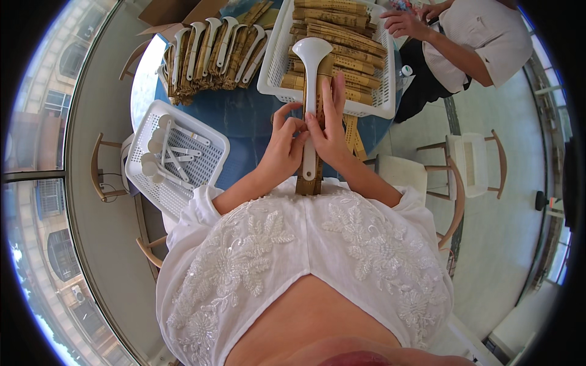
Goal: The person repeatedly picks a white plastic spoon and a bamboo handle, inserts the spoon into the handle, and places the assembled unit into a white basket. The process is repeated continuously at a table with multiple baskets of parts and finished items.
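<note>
A white ladle (pixel 310 110), bowl end away from me, lies lengthwise on a long, flat bronze-brown package (pixel 309 186) in front of my chest. My right hand (pixel 331 131) grips the two together, its thumb on the ladle's handle and its other fingers stretched along the package's right edge. From the other side, my left hand (pixel 285 139) has its fingers bent and pinched at the handle and the package's left edge. What lies under its fingertips is partly hidden.
A white basket (pixel 221 143) at left holds several white ladles. Another white basket (pixel 264 82), farther away, holds stacked brown packages. More packages (pixel 226 76) with ladles on them lie on the blue table (pixel 244 116). A co-worker's hand (pixel 405 23) is at far right; chairs (pixel 453 201) stand around.
</note>
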`<action>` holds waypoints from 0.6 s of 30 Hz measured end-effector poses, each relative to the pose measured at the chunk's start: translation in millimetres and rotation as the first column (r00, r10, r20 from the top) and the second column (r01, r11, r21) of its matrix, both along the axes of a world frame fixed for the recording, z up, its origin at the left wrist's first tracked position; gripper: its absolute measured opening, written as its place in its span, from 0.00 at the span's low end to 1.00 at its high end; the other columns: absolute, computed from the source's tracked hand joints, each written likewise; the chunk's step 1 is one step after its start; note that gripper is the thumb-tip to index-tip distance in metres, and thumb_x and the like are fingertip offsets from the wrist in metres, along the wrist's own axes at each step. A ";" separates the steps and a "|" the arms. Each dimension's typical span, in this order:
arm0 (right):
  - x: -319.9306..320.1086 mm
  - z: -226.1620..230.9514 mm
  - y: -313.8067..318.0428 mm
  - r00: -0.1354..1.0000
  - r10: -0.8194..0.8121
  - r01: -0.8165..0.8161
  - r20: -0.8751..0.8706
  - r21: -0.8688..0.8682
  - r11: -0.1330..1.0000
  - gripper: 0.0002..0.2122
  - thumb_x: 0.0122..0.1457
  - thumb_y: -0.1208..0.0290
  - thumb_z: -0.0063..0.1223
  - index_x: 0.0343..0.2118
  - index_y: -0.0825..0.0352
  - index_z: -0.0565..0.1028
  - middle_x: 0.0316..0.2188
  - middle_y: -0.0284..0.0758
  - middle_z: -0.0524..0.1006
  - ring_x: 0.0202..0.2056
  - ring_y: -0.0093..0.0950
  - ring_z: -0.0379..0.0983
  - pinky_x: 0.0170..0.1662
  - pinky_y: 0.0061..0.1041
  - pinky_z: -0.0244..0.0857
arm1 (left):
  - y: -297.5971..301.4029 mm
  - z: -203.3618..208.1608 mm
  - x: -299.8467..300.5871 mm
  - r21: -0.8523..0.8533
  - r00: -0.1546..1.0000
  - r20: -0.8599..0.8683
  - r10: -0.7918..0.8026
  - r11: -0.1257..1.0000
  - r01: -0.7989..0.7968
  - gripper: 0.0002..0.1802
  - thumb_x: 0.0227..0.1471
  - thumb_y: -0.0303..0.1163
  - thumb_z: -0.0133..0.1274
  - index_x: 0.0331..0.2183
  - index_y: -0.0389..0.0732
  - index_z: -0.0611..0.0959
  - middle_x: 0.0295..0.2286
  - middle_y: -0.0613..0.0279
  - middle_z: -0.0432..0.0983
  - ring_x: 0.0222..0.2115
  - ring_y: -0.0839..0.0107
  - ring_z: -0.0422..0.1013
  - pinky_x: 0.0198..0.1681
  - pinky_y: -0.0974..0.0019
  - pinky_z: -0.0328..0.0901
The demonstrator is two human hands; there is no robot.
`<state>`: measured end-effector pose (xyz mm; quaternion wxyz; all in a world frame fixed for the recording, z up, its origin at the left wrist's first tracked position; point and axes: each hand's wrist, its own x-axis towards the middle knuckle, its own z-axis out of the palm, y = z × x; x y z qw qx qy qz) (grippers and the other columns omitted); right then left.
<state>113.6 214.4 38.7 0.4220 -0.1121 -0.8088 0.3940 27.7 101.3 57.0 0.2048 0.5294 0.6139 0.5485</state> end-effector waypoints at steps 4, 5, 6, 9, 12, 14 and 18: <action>7.5 -4.8 -3.6 1.000 0.011 -0.010 0.015 -0.079 0.997 0.35 0.57 0.79 0.44 0.64 0.68 0.38 0.65 0.49 0.33 0.66 0.43 0.27 0.64 0.38 0.33 | 1.9 -6.8 -2.6 0.022 1.000 -0.024 0.001 1.000 0.000 0.05 0.52 0.17 0.47 0.33 0.34 0.69 0.49 0.45 0.54 0.49 0.52 0.59 0.37 0.64 0.71; 9.1 -8.6 -4.0 0.999 0.030 -0.028 0.020 -0.098 0.995 0.36 0.57 0.79 0.44 0.64 0.68 0.37 0.65 0.49 0.33 0.66 0.42 0.28 0.63 0.37 0.35 | 1.2 -6.3 -2.5 0.016 1.000 -0.017 0.003 1.000 -0.003 0.05 0.52 0.17 0.47 0.33 0.34 0.69 0.49 0.45 0.54 0.49 0.51 0.58 0.37 0.64 0.71; 10.3 -11.8 -6.0 0.997 0.075 -0.073 -0.003 -0.249 0.966 0.35 0.58 0.78 0.43 0.64 0.68 0.37 0.64 0.48 0.35 0.65 0.40 0.32 0.63 0.35 0.37 | 0.7 -5.4 -2.4 0.009 1.000 -0.011 0.004 1.000 -0.004 0.06 0.52 0.16 0.47 0.33 0.34 0.69 0.49 0.45 0.54 0.49 0.51 0.58 0.36 0.65 0.71; 13.2 -13.2 -13.4 0.981 0.163 -0.194 -0.105 -0.578 0.793 0.34 0.60 0.76 0.41 0.64 0.68 0.36 0.63 0.45 0.43 0.62 0.33 0.46 0.60 0.28 0.46 | 1.2 -3.9 -3.9 0.016 1.000 -0.025 -0.014 1.000 0.015 0.06 0.51 0.16 0.47 0.33 0.34 0.69 0.49 0.45 0.54 0.49 0.51 0.59 0.35 0.66 0.71; 11.5 -7.1 -23.9 0.975 0.129 -0.219 -0.183 -0.659 0.720 0.32 0.62 0.75 0.37 0.64 0.69 0.36 0.60 0.42 0.51 0.55 0.28 0.56 0.55 0.23 0.54 | 3.1 1.0 -2.6 0.018 0.998 -0.060 -0.031 0.999 0.032 0.08 0.51 0.16 0.47 0.34 0.34 0.68 0.50 0.44 0.53 0.50 0.50 0.59 0.38 0.64 0.70; 9.1 -7.7 -30.8 0.982 0.035 -0.147 -0.186 -0.636 0.758 0.31 0.63 0.75 0.35 0.64 0.69 0.35 0.58 0.40 0.54 0.51 0.26 0.60 0.53 0.22 0.57 | 3.5 -4.2 -1.2 0.018 0.994 -0.078 -0.076 0.997 0.078 0.11 0.50 0.17 0.48 0.37 0.34 0.67 0.51 0.45 0.52 0.51 0.49 0.59 0.42 0.63 0.69; 10.4 -5.0 -34.2 0.985 0.031 -0.136 -0.168 -0.657 0.742 0.28 0.64 0.73 0.32 0.64 0.70 0.37 0.59 0.41 0.53 0.53 0.28 0.59 0.52 0.22 0.57 | -2.1 -0.7 7.2 0.002 0.964 0.251 -0.091 0.996 0.093 0.26 0.48 0.23 0.50 0.49 0.32 0.63 0.56 0.44 0.49 0.53 0.50 0.59 0.47 0.60 0.66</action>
